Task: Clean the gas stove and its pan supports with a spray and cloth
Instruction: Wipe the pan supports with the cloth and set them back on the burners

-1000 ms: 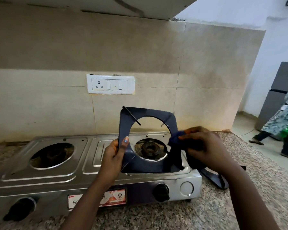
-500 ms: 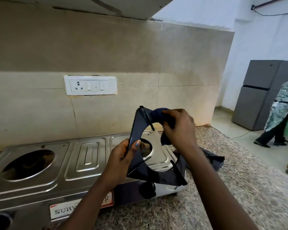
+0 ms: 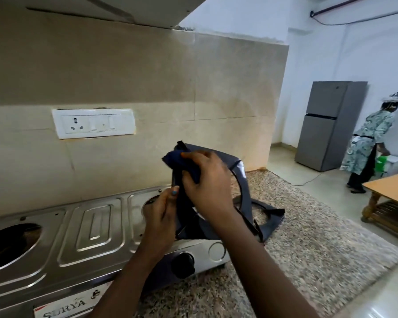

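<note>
Head view — right hand (image 3: 207, 180) presses cloth (image 3: 182, 161) on pan support's (image 3: 244, 187) top edge.

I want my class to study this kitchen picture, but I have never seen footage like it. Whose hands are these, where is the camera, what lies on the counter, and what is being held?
There is no machine: the camera sits on a person's head, looking forward and down at their own bare hands. The left hand steadies a dark pan support, held upright over the steel gas stove. The right hand presses a dark blue cloth against its top corner. A second pan support lies flat on the speckled counter beside the stove. No spray bottle is visible.
</note>
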